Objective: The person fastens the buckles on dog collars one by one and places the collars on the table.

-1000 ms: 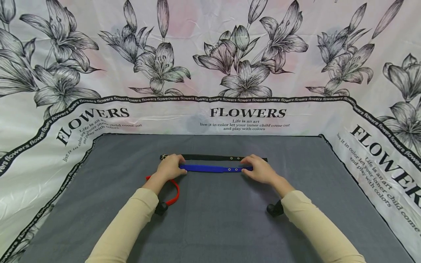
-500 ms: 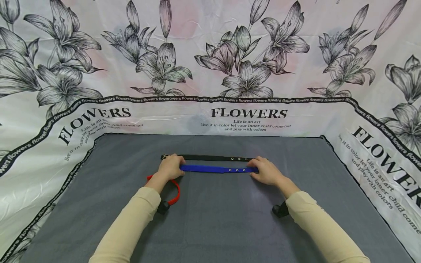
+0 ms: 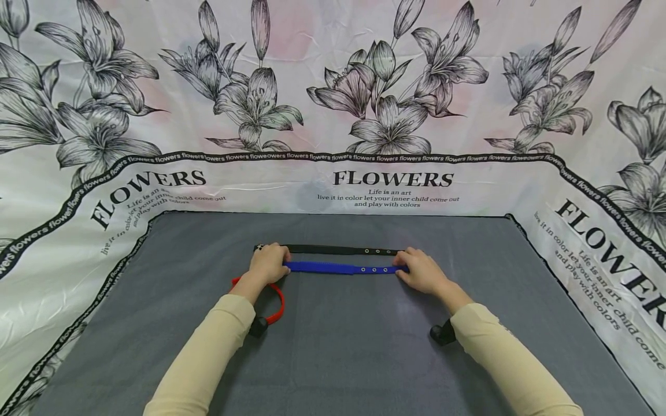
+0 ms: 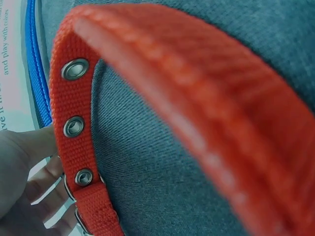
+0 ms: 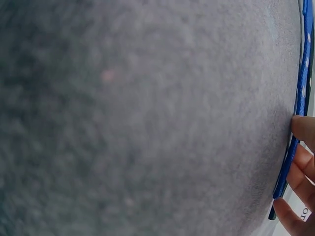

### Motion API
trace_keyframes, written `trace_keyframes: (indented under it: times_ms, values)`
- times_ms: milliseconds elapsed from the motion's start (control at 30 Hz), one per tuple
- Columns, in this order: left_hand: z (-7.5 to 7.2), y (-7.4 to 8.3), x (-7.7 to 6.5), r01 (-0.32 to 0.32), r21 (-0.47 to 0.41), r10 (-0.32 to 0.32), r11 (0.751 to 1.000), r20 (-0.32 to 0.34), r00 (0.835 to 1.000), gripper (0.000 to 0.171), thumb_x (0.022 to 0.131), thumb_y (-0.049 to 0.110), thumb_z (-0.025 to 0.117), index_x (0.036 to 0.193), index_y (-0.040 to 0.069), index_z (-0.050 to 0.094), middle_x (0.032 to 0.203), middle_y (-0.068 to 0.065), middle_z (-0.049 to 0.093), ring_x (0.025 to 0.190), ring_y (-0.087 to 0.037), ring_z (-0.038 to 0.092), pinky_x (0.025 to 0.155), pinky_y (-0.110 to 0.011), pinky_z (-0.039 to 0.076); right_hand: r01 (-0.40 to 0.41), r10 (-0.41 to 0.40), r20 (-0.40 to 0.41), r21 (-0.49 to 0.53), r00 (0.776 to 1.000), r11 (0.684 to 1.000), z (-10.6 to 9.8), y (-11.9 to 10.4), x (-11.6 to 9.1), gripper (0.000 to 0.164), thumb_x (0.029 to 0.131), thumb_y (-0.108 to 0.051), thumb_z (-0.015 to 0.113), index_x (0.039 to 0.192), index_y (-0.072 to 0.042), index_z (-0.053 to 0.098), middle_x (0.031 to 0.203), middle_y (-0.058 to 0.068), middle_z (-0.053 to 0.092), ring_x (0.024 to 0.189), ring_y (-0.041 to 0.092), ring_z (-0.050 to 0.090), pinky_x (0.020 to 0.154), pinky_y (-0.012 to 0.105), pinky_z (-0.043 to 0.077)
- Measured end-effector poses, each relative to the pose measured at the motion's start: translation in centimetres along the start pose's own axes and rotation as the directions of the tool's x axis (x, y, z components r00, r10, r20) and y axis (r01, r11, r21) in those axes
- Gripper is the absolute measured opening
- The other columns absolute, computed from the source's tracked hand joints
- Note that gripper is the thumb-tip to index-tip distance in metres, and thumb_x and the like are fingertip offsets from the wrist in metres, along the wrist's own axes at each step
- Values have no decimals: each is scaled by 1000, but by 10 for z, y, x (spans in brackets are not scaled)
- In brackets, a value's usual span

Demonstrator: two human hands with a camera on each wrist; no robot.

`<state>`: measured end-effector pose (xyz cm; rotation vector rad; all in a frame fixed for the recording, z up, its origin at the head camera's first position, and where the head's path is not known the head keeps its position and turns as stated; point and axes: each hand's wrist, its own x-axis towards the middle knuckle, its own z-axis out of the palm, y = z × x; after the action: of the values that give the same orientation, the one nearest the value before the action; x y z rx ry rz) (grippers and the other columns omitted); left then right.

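A blue collar [image 3: 328, 267] with metal eyelets lies stretched straight across the grey cloth in the head view. My left hand [image 3: 267, 263] grips its left end, which the fingers hide. At the eyelet end, my right hand [image 3: 424, 271] pinches the strap; in the right wrist view the thumb and fingers [image 5: 295, 179] sit on either side of the blue collar [image 5: 302, 73]. Just behind runs a black collar [image 3: 328, 249], parallel to it, with both ends near my hands. A red collar [image 4: 74, 98], curved and buckled, stands by my left wrist.
The grey cloth [image 3: 343, 341] covers the table top. A white flower-printed sheet [image 3: 276, 185] rises behind it and along both sides. Black wrist cameras [image 3: 442, 333] hang under both forearms, the left one close to the red collar.
My right hand has slid a little to the right along the blue collar, uncovering another eyelet, then stays about still. My left hand keeps its place at the other end.
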<state>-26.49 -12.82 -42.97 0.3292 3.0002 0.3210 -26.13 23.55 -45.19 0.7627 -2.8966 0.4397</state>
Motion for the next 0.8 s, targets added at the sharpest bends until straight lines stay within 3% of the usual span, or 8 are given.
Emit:
trace_keyframes:
  times_ms: [167,300,533,800]
  values:
    - [-4,-3,0,-34,-20,34,999,-24,999,17,80,25,72,92,14,64,91,-4,61,89,-26,55,84,-45,42,7,-7,-10,-13,1000,1000,-1,3,0,12,80,-13,70,91,-12,64,87,3,59,83,22,57,68,42,47]
    - [-8,-6,-2,-54,-87,51,995,-43,998,19,82,24,70,97,14,65,94,-4,63,91,-25,55,83,-45,41,5,-5,-21,-12,1000,1000,-5,3,1,12,81,-12,68,92,-11,64,88,4,60,83,23,58,70,43,47]
    - [-16,-15,-4,-103,-207,86,973,-92,992,19,84,21,67,101,12,64,101,-7,62,97,-26,56,88,-47,38,4,-4,-26,13,1000,1000,-13,-1,4,12,84,-13,66,95,-11,62,91,4,63,85,23,60,74,44,48]
    - [-27,-22,-11,-141,-265,102,954,-156,983,20,90,21,60,108,11,61,106,-8,58,97,-26,55,86,-47,41,55,-53,-91,28,994,998,-19,-8,8,11,87,-13,62,97,-9,63,93,6,63,87,23,60,77,43,48]
